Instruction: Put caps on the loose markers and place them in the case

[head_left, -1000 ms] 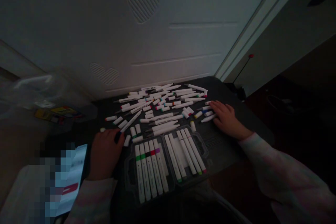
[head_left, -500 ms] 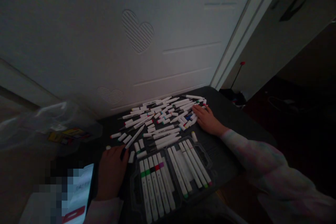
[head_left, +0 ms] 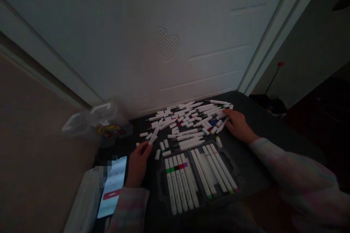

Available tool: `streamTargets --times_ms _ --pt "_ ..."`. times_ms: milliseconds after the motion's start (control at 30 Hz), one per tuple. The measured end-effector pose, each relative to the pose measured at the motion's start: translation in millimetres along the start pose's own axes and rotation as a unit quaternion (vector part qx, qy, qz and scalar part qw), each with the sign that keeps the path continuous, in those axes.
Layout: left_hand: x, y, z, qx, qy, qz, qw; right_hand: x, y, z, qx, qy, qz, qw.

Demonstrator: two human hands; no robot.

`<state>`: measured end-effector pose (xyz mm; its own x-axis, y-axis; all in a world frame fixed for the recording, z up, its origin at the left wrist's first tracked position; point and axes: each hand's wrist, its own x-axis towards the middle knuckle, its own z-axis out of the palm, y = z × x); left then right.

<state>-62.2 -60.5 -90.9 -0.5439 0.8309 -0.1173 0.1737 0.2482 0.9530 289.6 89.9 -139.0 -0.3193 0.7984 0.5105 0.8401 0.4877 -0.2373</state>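
My left hand [head_left: 139, 162] is closed on a slim white marker [head_left: 154, 134], which tilts up and away from the fingertips. My right hand [head_left: 238, 125] rests at the right end of a loose pile of markers [head_left: 191, 140], fingers stretched over it. Beside its fingers lies a slanted white marker [head_left: 222, 126]; I see no firm grip on it. Several loose caps [head_left: 158, 154] lie between my left hand and the pile. Nearest me, an opened clear marker case [head_left: 162, 196] holds white markers in two halves, some with coloured bands or ends.
A lit phone [head_left: 113, 185] lies left of my left hand, with a pale object [head_left: 84, 200] beyond it. A clear plastic container [head_left: 109, 122] stands at the back left. The dark table [head_left: 269, 145] meets a white heart-patterned panel [head_left: 207, 25] behind.
The view has swung left, so things sit farther right. My left hand has lifted slightly, and the marker in it now points more steeply away. My right hand remains at the pile.
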Motion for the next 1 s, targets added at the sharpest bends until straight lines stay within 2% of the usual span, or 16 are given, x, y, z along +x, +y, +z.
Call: streamTargets --times_ms 100,267,400,467,567,700,767,833,867,933,1000 --pt "-3 0 4.6 -0.193 -0.043 -0.060 0.978 0 2 2 0.002 0.011 -0.003 1.000" --pt "-13 10 12.8 -0.311 -0.085 -0.072 0.944 -1 4 0 0.009 0.033 -0.010 0.999" --pt "-24 29 18.4 -0.425 -0.171 -0.106 0.883 3 -4 -11 0.044 0.112 -0.036 0.992" --pt "-27 37 21.7 -0.435 -0.201 -0.110 0.870 7 -14 -16 0.063 0.150 -0.048 0.985" --pt "-23 44 27.2 -0.410 -0.218 -0.095 0.880 15 -33 -19 0.100 0.193 -0.060 0.974" --pt "-12 48 33.0 -0.260 -0.182 0.009 0.948 31 -61 -19 0.178 0.197 -0.047 0.963" --pt "-9 51 35.9 -0.187 -0.171 0.053 0.966 38 -74 -21 0.245 0.178 -0.013 0.953" --pt "-10 54 41.2 -0.139 -0.177 0.077 0.971 44 -86 -23 0.351 0.133 0.037 0.926" --pt "-13 56 45.2 -0.113 -0.185 0.088 0.972 45 -93 -24 0.418 0.095 0.063 0.901" --pt "-20 57 55.9 -0.040 -0.212 0.108 0.970 44 -104 -25 0.549 -0.006 0.100 0.830" --pt "-28 55 67.2 0.019 -0.256 0.135 0.957 39 -113 -25 0.637 -0.104 0.114 0.756"
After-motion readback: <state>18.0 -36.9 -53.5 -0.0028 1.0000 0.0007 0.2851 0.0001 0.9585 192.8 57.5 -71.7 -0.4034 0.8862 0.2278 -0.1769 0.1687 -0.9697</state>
